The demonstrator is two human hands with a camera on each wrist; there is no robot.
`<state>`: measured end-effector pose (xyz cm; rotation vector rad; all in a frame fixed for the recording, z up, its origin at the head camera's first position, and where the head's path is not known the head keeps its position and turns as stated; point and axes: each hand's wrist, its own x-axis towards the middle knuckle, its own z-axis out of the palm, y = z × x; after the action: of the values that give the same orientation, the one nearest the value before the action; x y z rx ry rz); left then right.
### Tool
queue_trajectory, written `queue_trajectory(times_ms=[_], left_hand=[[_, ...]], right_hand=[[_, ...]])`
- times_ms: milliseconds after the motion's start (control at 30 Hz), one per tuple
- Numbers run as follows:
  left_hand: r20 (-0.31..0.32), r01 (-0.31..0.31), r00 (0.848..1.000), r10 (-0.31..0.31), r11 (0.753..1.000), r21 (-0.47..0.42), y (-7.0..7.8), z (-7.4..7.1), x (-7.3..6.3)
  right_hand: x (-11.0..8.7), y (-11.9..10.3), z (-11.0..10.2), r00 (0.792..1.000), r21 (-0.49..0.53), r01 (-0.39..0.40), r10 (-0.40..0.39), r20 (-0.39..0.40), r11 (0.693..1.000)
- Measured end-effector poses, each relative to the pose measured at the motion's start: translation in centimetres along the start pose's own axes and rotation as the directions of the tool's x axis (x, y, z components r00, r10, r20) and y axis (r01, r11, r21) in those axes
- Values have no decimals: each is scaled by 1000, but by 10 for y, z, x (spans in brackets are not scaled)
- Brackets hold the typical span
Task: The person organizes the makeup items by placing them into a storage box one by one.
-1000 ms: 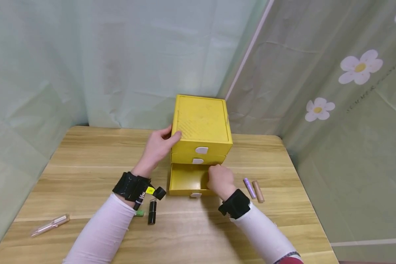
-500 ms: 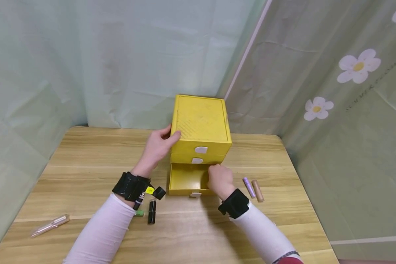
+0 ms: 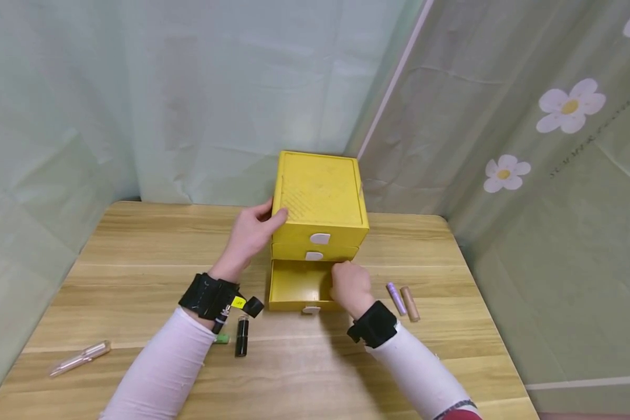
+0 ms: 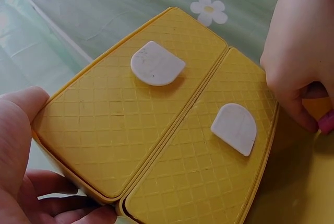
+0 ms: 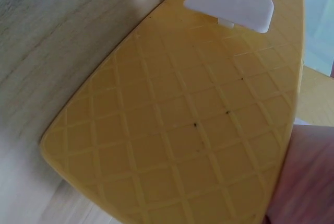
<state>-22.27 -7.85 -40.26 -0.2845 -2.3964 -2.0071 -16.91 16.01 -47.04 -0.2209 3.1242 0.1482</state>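
Note:
A yellow drawer box [image 3: 322, 189] with white pull tabs stands at the back of the table, its bottom drawer [image 3: 296, 283] pulled out. My left hand [image 3: 252, 233] grips the box by its left side, thumb at the top front edge and fingers along the side. My right hand [image 3: 352, 287] reaches into the right part of that drawer with curled fingers. In the left wrist view, the thumb and fingers of the right hand pinch a small pink thing [image 4: 326, 122], mostly out of frame. The drawer's waffle-patterned front [image 5: 182, 119] fills the right wrist view.
Right of the drawer lie a purple tube [image 3: 396, 298] and a brown tube [image 3: 410, 303]. A black lipstick-like tube [image 3: 242, 336] and a green piece [image 3: 222, 339] lie by the left forearm. A clear pinkish tube [image 3: 81, 357] lies far left. Curtains stand behind the table [image 3: 304, 379].

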Motion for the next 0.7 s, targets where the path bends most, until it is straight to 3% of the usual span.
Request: queue_trajectory(times_ms=[700], left_hand=[[8, -5, 1000, 5, 1000, 17, 1, 0, 2]], right_hand=[[0, 2, 0, 1000, -2, -1, 1, -13, 1000]])
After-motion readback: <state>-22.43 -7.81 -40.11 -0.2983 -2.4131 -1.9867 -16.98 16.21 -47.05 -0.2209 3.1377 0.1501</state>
